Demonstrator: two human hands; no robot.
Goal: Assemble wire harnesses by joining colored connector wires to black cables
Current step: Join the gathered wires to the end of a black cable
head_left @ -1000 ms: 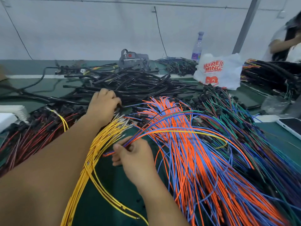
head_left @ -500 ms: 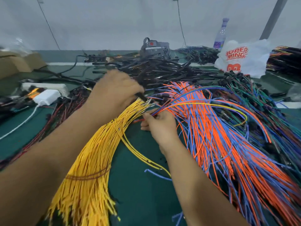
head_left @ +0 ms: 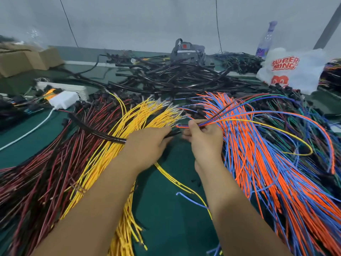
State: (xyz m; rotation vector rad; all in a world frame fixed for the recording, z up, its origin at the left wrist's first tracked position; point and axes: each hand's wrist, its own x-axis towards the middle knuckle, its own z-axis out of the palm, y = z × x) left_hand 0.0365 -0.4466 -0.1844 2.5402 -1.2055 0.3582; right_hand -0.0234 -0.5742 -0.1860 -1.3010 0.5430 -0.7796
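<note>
My left hand (head_left: 147,145) grips a black cable (head_left: 96,131) that runs out to the left over the wire piles; its tip pokes out between my fingers toward my right hand. My right hand (head_left: 204,139) pinches a small bunch of coloured wires (head_left: 212,122), blue, orange and yellow, whose ends point left at the cable's tip. The two ends lie a few centimetres apart over the green table (head_left: 166,209). A yellow wire bundle (head_left: 118,145) lies under my left forearm. The orange and blue wire pile (head_left: 258,163) spreads to the right.
A heap of black cables (head_left: 175,76) fills the far middle. Red and black wires (head_left: 46,163) lie at left, green and purple ones (head_left: 304,111) at far right. A white charger (head_left: 63,99), cardboard boxes (head_left: 27,60), a printed plastic bag (head_left: 291,71) and a bottle (head_left: 265,41) stand behind.
My left hand has drawn a black cable out of the heap toward me, down next to my right hand. The camera has turned left and downward. The right hand keeps its bunch.
</note>
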